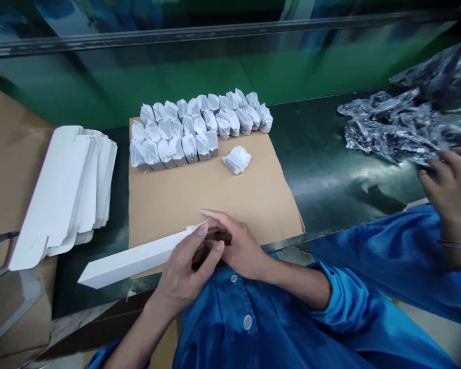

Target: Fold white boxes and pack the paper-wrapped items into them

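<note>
A long, narrow white carton [138, 259] lies slanted across the front of the cardboard sheet, its near end at my body. My left hand [184, 269] grips that end, with thumb and fingers bent around it. At the same end, the curled fingers of my right hand [240, 246] meet the carton's edge; part of this end is hidden behind my fingers. Beyond my hands, a single small item wrapped in white paper [237, 159] rests apart on the sheet. Behind it stand several rows of similar wrapped items [190, 147], packed side by side.
A stack of flat white cartons [61, 179] lies at left, near brown cardboard [15, 164]. The brown sheet [253, 200] covers the dark green bench [311, 154]. At right, a co-worker's hand [455, 184] is at dark items in clear plastic bags [392, 128]. A green wall backs the bench.
</note>
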Tool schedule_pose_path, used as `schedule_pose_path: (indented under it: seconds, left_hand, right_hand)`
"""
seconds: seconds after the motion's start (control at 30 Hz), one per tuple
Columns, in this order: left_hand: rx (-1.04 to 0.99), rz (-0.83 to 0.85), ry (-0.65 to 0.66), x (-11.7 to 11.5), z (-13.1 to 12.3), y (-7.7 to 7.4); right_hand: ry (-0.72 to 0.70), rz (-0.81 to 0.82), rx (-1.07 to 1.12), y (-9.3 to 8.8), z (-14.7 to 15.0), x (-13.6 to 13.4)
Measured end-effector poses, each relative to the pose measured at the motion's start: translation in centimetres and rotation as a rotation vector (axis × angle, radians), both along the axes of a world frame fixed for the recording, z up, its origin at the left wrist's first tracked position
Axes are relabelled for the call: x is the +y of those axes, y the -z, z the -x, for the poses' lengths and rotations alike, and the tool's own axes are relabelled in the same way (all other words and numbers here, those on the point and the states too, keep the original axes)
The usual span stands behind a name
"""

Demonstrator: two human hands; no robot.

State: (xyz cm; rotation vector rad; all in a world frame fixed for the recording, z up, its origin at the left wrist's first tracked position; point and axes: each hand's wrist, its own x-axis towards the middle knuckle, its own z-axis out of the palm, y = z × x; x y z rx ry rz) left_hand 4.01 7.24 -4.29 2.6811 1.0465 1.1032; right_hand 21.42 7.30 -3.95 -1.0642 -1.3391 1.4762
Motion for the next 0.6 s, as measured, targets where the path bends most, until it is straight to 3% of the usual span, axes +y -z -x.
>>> schedule_pose_path:
  seconds: [0.13,0.23,0.4,0.53,0.6]
  left_hand:
    - [0.386,-0.091,-0.215,0.7,4.9,-1.5]
    - [0.494,-0.089,-0.279,1.1,7.4,-1.3]
    - [0.237,-0.245,-0.36,-0.3,5.6,0.0]
    - [0.07,-0.358,-0.449,-2.1,5.9,1.5]
    - [0.051,-0.201,-0.347,-2.4,7.7,2.8]
  right_hand:
    - [-0.052,0.009,-0.163,-0.5,-1.0,0.8]
    - [-0.102,0.036,-0.191,-1.3,-1.3,1.1]
    - [-0.106,-0.02,-0.126,-3.3,-1.9,1.1]
    - [-0.241,-0.099,-0.183,-5.4,-3.2,0.2]
    - [-0.252,-0.194,-0.218,-6.0,-3.6,-0.3]
